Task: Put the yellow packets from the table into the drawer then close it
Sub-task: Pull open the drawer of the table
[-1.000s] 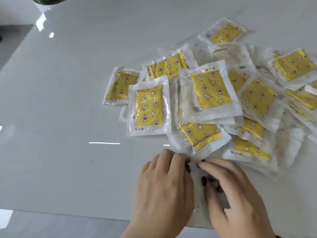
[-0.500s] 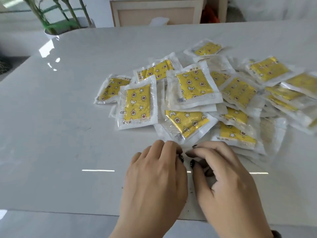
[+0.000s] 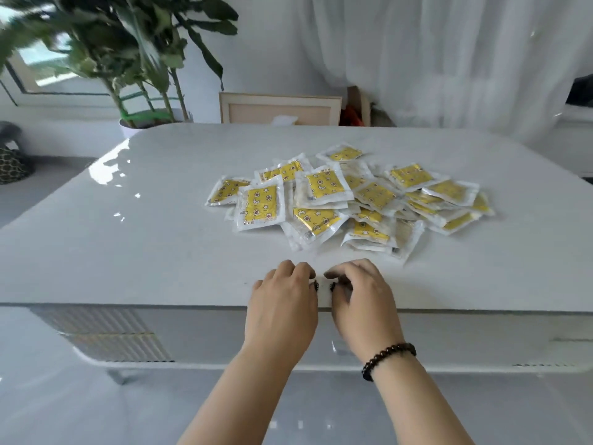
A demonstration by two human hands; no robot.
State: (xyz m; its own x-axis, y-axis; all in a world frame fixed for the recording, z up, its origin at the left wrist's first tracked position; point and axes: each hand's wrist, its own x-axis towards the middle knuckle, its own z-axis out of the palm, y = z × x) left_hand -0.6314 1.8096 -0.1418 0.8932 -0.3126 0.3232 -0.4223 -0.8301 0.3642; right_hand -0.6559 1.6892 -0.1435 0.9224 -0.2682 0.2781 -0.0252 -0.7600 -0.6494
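Observation:
A heap of several yellow packets [image 3: 324, 185] in clear wrappers lies on the white table [image 3: 154, 252], right of its middle. My left hand [image 3: 282, 300] and my right hand [image 3: 362, 293] rest side by side on the tabletop at its front edge, just short of the heap. Their fingers are curled under, with the fingertips almost meeting. A paler strip shows between them; I cannot tell if it is a packet. The table's front panel [image 3: 481, 338] below the top is flush, and no open drawer shows.
A potted plant [image 3: 141, 59] stands behind the table's far left corner. A wooden frame [image 3: 279, 107] leans at the back and white curtains [image 3: 449, 59] hang behind it. A ribbed panel [image 3: 106, 335] is on the table's front left. Glossy floor lies below.
The view has pulled back and tilted up, so the room and the table's front now show. Both hands have drawn back from the heap to the front edge, still side by side.

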